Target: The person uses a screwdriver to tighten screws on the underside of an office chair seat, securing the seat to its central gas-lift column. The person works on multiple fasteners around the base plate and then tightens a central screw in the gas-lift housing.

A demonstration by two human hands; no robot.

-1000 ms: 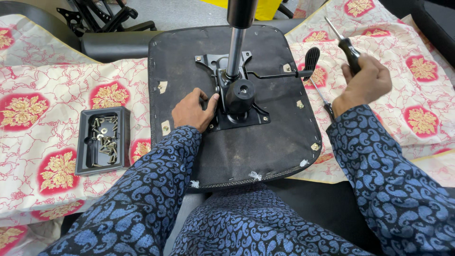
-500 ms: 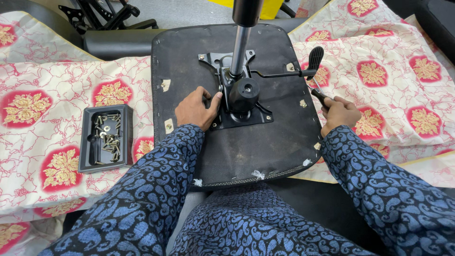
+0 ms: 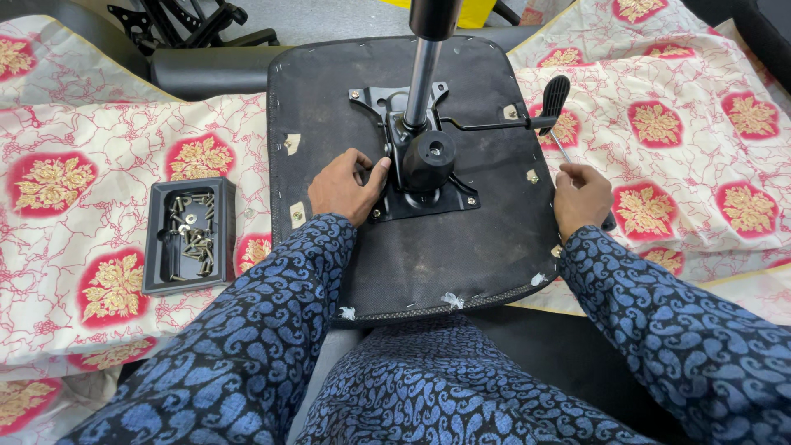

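We press our left hand [image 3: 344, 186] flat by the metal plate [image 3: 416, 169] mid-frame, our right hand [image 3: 579, 196] grips a screwdriver [image 3: 562, 150], which might slip and poke the black seat bottom [image 3: 428, 247].

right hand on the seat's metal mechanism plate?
No: the right hand holds a screwdriver at the seat's edge; the left hand touches the mechanism plate.

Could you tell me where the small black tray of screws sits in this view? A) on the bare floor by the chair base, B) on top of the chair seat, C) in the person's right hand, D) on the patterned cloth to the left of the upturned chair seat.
D: the black tray of screws lies on the patterned cloth, left of the chair seat and clear of both hands.
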